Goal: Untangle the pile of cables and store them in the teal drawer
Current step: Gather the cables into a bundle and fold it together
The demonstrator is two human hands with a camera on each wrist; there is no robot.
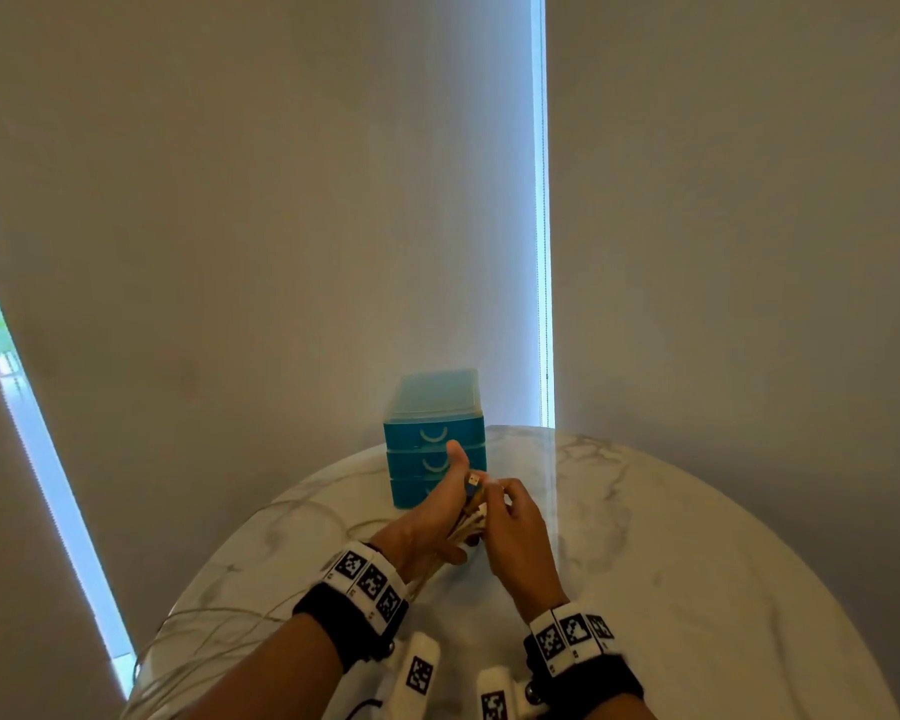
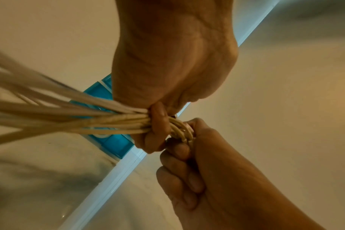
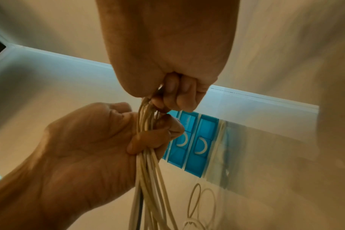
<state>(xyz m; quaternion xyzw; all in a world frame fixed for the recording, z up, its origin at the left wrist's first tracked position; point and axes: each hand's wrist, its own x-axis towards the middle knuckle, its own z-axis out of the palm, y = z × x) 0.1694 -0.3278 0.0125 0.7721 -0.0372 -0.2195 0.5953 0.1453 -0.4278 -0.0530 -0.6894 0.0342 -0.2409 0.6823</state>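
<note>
A bundle of pale cables is gathered between both hands above the marble table. My left hand grips the bundle in its fist, thumb raised. My right hand pinches the cable ends where the plugs stick out. The teal drawer unit stands just behind the hands, its three drawers closed. Loose cable lengths trail left across the table.
The round table's edge lies close on the left, where cables hang near it. Grey blinds rise right behind the drawer unit. Cable loops lie on the table beside the unit. Bare marble spreads to the right.
</note>
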